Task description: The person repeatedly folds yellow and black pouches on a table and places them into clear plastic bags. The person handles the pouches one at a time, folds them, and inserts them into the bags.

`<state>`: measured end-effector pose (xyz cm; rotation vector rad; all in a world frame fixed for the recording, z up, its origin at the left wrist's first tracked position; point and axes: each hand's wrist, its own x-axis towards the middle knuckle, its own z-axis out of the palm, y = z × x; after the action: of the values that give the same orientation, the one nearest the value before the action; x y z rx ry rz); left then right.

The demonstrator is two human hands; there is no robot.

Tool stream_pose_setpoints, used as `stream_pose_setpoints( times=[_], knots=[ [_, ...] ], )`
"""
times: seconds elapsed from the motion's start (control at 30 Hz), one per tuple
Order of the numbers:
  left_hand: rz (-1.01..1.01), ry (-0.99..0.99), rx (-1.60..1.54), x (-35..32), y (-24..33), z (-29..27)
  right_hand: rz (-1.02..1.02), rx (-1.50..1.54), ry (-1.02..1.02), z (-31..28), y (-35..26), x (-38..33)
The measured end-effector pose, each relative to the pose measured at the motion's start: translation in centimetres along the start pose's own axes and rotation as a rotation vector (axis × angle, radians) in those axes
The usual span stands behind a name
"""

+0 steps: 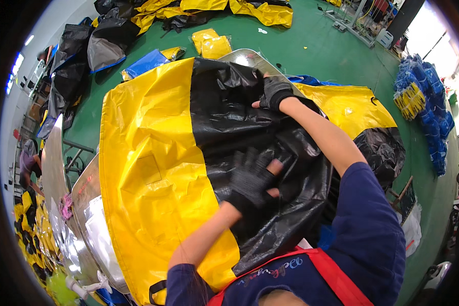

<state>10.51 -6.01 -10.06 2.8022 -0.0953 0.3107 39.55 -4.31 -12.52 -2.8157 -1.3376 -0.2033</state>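
Note:
A large yellow-and-black plastic-coated sheet lies spread before me, yellow on the left and black on the right. My left hand, in a black glove with bare thumb and forefinger tips, lies over the black part with its fingers spread, blurred by motion. At the far right edge of the black part rests my right hand, gloved alike, its thumb and forefinger apart on the material. Its other fingers are hard to make out against the black. A square stitched patch shows on the yellow part.
A metal tabletop shows beyond the sheet. Another yellow-and-black piece lies to the right. Folded yellow packets and a blue packet lie beyond. Blue bundles are stacked at far right. Another person is at far left.

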Motion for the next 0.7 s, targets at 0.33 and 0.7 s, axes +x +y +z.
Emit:
stream_pose_setpoints(
  times=[0.33, 0.7],
  knots=[
    [0.217, -0.245, -0.483, -3.7, 5.1, 10.8, -0.022, 0.088, -0.148, -0.5, 3.3, 11.8],
    [0.136, -0.041, 0.1, 7.9, -8.2, 11.4, -0.682, 0.558, 0.306, -11.3, -2.3, -14.3]
  ],
)
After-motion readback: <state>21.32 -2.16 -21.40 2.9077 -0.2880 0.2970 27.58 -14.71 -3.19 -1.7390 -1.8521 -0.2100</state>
